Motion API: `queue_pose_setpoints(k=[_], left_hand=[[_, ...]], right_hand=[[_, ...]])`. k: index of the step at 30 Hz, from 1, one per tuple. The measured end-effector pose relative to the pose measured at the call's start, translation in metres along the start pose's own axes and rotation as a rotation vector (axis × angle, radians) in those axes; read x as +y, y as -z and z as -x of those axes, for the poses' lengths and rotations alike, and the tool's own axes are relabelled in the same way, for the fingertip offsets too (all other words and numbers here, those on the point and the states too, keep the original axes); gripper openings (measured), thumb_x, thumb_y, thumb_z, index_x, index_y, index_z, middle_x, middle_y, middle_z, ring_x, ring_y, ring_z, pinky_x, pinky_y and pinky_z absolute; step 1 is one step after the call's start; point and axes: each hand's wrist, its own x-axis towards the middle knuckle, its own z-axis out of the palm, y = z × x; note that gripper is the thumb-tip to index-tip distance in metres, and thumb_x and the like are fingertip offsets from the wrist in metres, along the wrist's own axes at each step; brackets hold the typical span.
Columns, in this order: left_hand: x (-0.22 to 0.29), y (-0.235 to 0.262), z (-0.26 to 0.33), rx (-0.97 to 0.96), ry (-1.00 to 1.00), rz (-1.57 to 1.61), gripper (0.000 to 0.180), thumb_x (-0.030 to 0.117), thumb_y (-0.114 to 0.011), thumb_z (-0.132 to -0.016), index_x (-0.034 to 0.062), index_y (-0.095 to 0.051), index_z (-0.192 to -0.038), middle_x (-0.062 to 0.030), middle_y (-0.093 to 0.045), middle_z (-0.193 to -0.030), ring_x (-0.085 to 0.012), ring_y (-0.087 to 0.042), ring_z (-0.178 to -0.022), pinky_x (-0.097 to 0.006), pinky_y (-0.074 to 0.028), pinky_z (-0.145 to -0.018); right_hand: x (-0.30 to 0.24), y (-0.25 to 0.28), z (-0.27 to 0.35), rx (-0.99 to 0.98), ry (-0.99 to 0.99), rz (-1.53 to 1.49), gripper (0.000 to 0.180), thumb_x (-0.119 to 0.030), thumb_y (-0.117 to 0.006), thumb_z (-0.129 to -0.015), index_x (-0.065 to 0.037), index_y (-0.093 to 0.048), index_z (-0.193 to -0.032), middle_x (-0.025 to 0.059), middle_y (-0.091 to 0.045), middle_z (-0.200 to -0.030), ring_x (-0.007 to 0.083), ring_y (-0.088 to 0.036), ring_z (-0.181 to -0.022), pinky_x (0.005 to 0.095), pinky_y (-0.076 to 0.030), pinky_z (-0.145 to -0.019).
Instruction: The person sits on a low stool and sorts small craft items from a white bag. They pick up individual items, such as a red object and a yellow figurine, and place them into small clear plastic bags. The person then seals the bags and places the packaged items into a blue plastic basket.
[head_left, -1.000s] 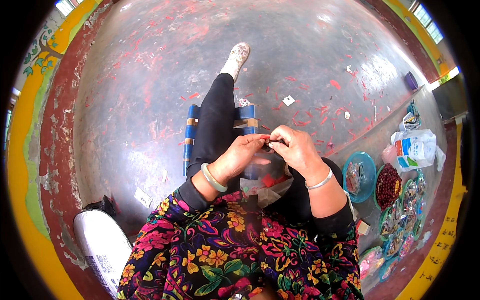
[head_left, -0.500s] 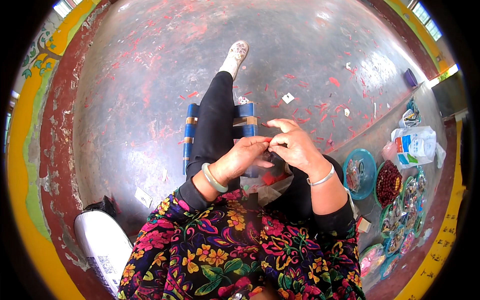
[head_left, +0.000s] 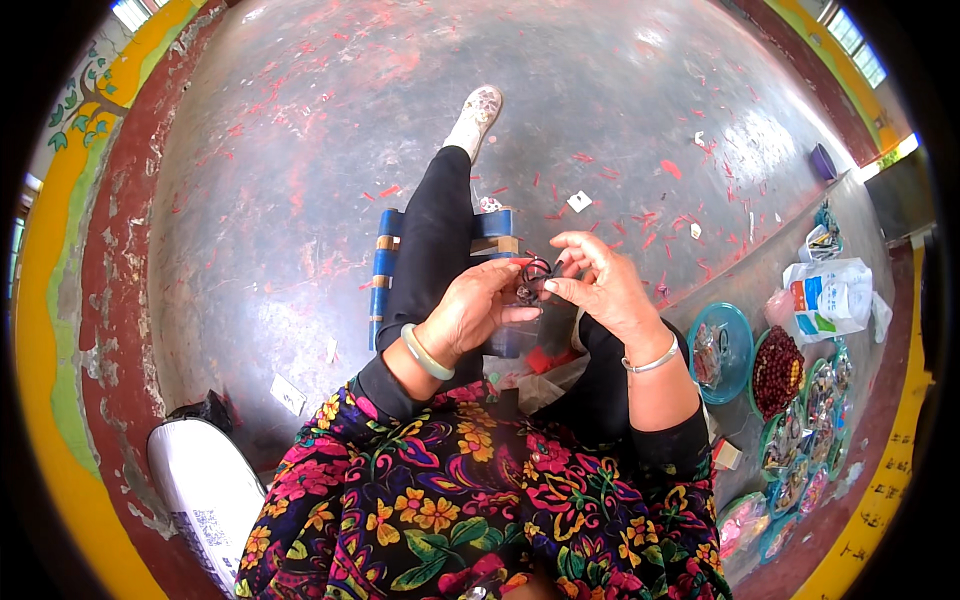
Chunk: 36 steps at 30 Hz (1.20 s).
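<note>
My left hand (head_left: 478, 308) and my right hand (head_left: 598, 285) meet in front of my chest, over my lap. Between their fingertips they pinch a small dark looped piece with red on it (head_left: 533, 278), maybe cord or beadwork; its detail is too small to tell. A green bangle sits on my left wrist and a silver one on my right. Below the hands a clear cup-like thing (head_left: 512, 340) and red bits lie in my lap. My left leg in black stretches forward over a small blue stool (head_left: 383, 275).
To my right a low ledge holds a teal bowl (head_left: 738, 352), a bowl of dark red beads (head_left: 778, 370), several small dishes of beads (head_left: 808, 440) and a white plastic bag (head_left: 830, 297). A white sack (head_left: 205, 490) lies at my lower left. Red scraps litter the grey floor (head_left: 280, 180).
Both hands have stayed together at the small piece; the right hand's fingers shifted slightly and lifted a little to the right.
</note>
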Motion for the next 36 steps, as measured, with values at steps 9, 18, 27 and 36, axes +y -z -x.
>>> queue_pose_setpoints(k=[9,18,27,36], left_hand=[[-0.006,-0.003,0.000,-0.091,0.012,-0.084,0.031,0.017,-0.042,-0.096,-0.0022,-0.050,-0.118,-0.0116,-0.059,-0.108,-0.0226,-0.059,-0.101,-0.034,-0.054,-0.081],[-0.013,-0.001,-0.002,-0.126,-0.018,-0.145,0.026,0.005,-0.050,-0.092,-0.0026,-0.052,-0.117,-0.0098,-0.059,-0.107,-0.0197,-0.059,-0.101,-0.031,-0.054,-0.082],[-0.012,-0.004,0.000,-0.084,0.018,-0.275,0.024,0.005,-0.053,-0.090,0.0011,-0.056,-0.114,-0.0062,-0.061,-0.103,-0.0157,-0.060,-0.099,-0.027,-0.053,-0.081],[-0.013,-0.007,0.001,-0.194,0.106,-0.367,0.017,0.004,-0.054,-0.089,0.0011,-0.058,-0.106,-0.0073,-0.062,-0.101,-0.0177,-0.060,-0.100,-0.027,-0.053,-0.082]], right_hand=[[0.012,-0.008,0.000,0.106,0.052,-0.037,0.008,-0.005,-0.067,-0.076,-0.001,-0.061,-0.078,0.0052,-0.060,-0.068,0.0115,-0.057,-0.060,0.0258,-0.045,-0.055],[0.008,-0.007,0.001,0.128,0.095,0.120,0.007,-0.007,-0.067,-0.076,-0.003,-0.061,-0.077,0.0060,-0.060,-0.070,0.0146,-0.057,-0.058,0.0271,-0.044,-0.054],[0.007,-0.010,0.003,0.134,0.142,0.103,0.004,-0.006,-0.064,-0.077,-0.004,-0.062,-0.080,0.0043,-0.060,-0.072,0.0125,-0.056,-0.059,0.0265,-0.044,-0.054],[0.003,-0.013,0.003,0.015,0.000,-0.082,0.002,-0.001,-0.062,-0.078,-0.001,-0.060,-0.079,0.0057,-0.058,-0.066,0.0122,-0.055,-0.058,0.0251,-0.043,-0.054]])
